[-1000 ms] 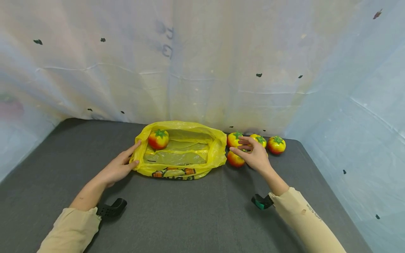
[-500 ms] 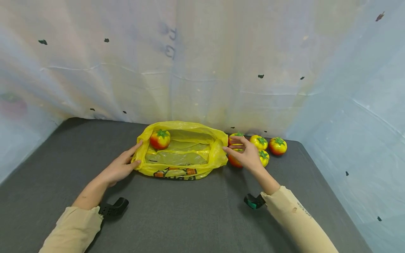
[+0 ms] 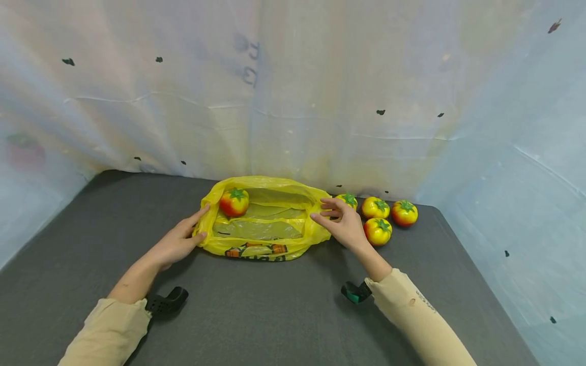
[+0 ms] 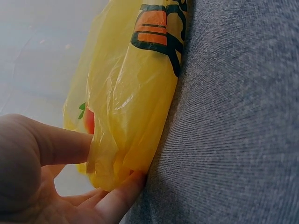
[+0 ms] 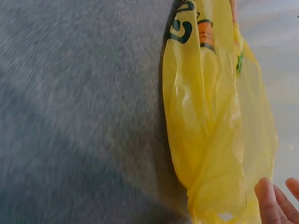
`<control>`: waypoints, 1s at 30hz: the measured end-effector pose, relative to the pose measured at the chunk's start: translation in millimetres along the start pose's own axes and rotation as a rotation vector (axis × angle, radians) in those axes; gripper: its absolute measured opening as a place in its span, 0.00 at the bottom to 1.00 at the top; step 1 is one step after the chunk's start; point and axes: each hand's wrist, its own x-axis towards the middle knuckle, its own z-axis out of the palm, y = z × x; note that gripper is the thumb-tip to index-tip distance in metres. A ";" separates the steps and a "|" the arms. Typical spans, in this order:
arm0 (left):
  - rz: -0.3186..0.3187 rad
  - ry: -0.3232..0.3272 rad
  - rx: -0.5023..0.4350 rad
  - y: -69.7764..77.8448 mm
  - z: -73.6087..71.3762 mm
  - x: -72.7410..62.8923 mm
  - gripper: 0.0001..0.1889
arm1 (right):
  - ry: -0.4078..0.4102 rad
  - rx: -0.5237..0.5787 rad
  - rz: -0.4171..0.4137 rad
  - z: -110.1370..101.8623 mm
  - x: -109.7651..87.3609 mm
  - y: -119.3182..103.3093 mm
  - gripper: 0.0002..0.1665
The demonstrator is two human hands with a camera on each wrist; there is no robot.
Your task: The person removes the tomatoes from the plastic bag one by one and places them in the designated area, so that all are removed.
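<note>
A yellow plastic bag [image 3: 256, 249] lies with its mouth open upward, dark and orange print on its near side. One red-and-yellow tomato [image 3: 234, 203] sits inside at the bag's left end. My left hand [image 3: 176, 244] holds that end, thumb and fingers spread at the rim; the left wrist view shows film between them. Over the right end hovers my right hand [image 3: 345, 223], fingers apart and nothing held. Beside it on the table are several more tomatoes [image 3: 377, 232], one partly behind the hand. In the right wrist view, fingertips [image 5: 266, 196] appear close to the bag's film.
The dark grey table [image 3: 256, 320] runs back to a pale plastic sheet wall [image 3: 293, 101], with a side sheet [image 3: 540, 203] to the right. A black wrist mount [image 3: 167, 301] sticks out below each hand.
My right hand has moved left from above the tomatoes to the bag's right end, uncovering tomatoes on its right. My left hand stays on the bag. The view has shifted slightly.
</note>
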 end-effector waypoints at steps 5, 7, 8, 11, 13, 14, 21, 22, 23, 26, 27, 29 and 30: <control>0.001 0.003 0.002 0.5 0.2 -0.9 0.36 | 0.009 0.038 -0.027 10.4 2.5 -3.2 0.32; 0.008 0.004 0.001 0.8 0.2 -1.3 0.36 | 0.013 0.043 -0.033 14.1 3.4 -4.8 0.31; 0.011 0.005 0.000 1.0 0.2 -1.4 0.36 | 0.015 0.047 -0.036 15.9 3.8 -5.7 0.31; 0.013 0.004 -0.002 1.4 0.1 -1.5 0.36 | 0.009 0.060 -0.051 21.0 4.9 -8.1 0.30; 0.010 0.003 -0.002 1.6 -0.1 -1.5 0.36 | 0.002 0.070 -0.054 24.4 5.7 -10.1 0.30; 0.010 0.003 -0.001 1.5 -0.3 -1.4 0.36 | -0.002 0.077 -0.053 26.1 6.1 -11.3 0.29; 0.015 0.004 -0.001 0.5 -1.0 -1.0 0.36 | -0.026 0.091 -0.033 39.1 9.2 -17.3 0.29; 0.015 0.004 -0.001 0.6 -1.0 -1.0 0.36 | -0.035 0.097 -0.031 39.5 7.4 -23.2 0.29; 0.015 0.003 -0.003 0.8 -1.0 -1.1 0.36 | -0.038 0.106 -0.032 41.4 7.9 -24.1 0.29; 0.015 0.001 -0.009 1.2 -1.0 -1.5 0.36 | -0.048 0.126 -0.040 46.8 9.3 -25.5 0.30; 0.012 0.001 -0.009 1.4 -0.9 -1.7 0.36 | -0.051 0.131 -0.042 48.3 9.7 -26.3 0.29; 0.010 0.001 -0.008 1.6 -0.9 -2.0 0.36 | -0.047 0.138 -0.056 52.8 12.7 -22.0 0.29; 0.010 0.002 -0.009 1.6 -0.8 -2.1 0.36 | -0.047 0.140 -0.062 54.3 13.1 -22.2 0.28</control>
